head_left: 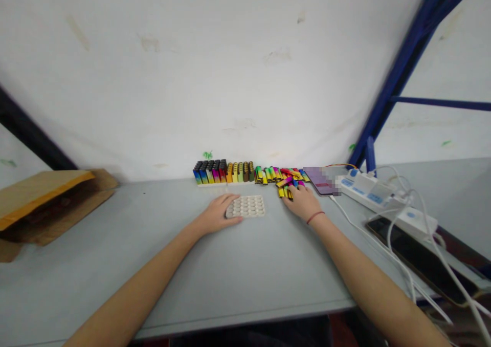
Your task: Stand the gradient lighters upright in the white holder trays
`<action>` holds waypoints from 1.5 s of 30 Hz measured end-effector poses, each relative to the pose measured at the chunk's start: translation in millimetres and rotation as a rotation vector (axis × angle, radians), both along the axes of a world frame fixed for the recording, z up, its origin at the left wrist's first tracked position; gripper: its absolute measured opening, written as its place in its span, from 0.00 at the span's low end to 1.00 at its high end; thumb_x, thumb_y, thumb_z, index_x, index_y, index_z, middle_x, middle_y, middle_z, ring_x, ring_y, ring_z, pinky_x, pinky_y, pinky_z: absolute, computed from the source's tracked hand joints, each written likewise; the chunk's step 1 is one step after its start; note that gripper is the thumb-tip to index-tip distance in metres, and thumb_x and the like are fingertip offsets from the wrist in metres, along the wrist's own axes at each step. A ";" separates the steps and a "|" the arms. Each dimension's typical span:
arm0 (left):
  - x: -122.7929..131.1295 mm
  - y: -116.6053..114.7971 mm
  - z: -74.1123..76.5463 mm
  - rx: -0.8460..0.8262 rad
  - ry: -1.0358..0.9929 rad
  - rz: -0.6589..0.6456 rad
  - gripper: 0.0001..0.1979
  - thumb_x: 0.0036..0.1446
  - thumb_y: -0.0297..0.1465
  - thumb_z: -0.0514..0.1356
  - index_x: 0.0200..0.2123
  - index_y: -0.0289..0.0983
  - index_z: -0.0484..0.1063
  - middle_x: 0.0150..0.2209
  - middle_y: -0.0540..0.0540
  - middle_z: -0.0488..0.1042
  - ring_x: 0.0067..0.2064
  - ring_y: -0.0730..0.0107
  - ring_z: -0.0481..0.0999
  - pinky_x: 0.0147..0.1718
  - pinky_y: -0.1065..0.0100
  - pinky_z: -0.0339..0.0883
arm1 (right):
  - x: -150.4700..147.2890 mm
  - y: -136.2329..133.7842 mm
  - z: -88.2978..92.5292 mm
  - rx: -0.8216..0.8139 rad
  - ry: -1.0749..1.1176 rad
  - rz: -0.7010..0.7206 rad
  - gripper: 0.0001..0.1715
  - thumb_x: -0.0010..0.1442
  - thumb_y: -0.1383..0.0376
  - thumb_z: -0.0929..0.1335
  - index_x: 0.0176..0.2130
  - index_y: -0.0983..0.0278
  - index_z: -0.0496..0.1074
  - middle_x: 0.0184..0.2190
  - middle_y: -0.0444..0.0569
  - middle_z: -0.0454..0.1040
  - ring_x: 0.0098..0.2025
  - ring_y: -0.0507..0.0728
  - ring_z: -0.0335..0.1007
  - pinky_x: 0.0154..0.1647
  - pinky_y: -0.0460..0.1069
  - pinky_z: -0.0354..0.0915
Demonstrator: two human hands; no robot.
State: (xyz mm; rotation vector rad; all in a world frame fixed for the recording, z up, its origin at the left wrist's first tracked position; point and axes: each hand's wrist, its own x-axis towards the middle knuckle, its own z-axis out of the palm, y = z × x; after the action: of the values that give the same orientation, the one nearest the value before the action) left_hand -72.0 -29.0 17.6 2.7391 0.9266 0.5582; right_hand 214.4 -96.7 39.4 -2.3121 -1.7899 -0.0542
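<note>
My left hand [219, 214] is closed on the left end of a white tray [251, 207] that has rows of round holes, thumb along the near side and fingers at the far side. The tray lies on the table. My right hand [304, 203] reaches into a loose pile of shiny, multicoloured lighter-like cases [283, 191], its fingers curled around gold ones at the near edge. More cases [268, 174] lie behind it. Upright black-topped cases [210, 172] and yellow-to-dark ones [240, 172] stand packed in white trays by the wall.
A purple phone [320, 181] lies right of the pile. Beyond it are a white power strip [372, 196] with plugs, loose white cables [356, 228] and a dark phone [418, 257]. An open cardboard box [49, 198] sits at left. A blue metal frame [387, 96] rises at right.
</note>
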 end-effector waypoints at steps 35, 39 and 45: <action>9.5 -12.4 1.7 0.025 0.029 -0.056 0.35 0.54 0.44 0.59 0.62 0.40 0.52 0.55 0.40 0.62 0.56 0.53 0.61 0.56 0.55 0.53 | -13.9 10.8 0.6 0.430 0.735 0.360 0.20 0.57 0.50 0.62 0.26 0.63 0.61 0.22 0.42 0.62 0.26 0.52 0.56 0.26 0.46 0.52; 9.8 -12.1 1.0 0.024 0.028 -0.055 0.35 0.54 0.44 0.59 0.62 0.39 0.53 0.55 0.40 0.62 0.56 0.52 0.61 0.56 0.55 0.52 | -27.5 7.8 -3.9 0.379 0.988 0.379 0.25 0.59 0.45 0.59 0.24 0.62 0.58 0.19 0.40 0.59 0.23 0.50 0.55 0.24 0.45 0.53; 9.1 -9.7 -1.4 0.026 0.027 -0.057 0.35 0.54 0.44 0.59 0.62 0.39 0.53 0.56 0.40 0.61 0.57 0.52 0.60 0.57 0.55 0.51 | -47.6 8.9 -16.1 0.166 1.348 0.353 0.29 0.59 0.42 0.55 0.20 0.60 0.53 0.13 0.38 0.51 0.15 0.49 0.46 0.16 0.45 0.47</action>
State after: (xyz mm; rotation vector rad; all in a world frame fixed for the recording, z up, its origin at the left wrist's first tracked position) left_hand -62.8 -38.7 16.2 2.7932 0.8498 0.5288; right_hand 166.8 -87.7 23.3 -1.2078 -1.2542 1.0644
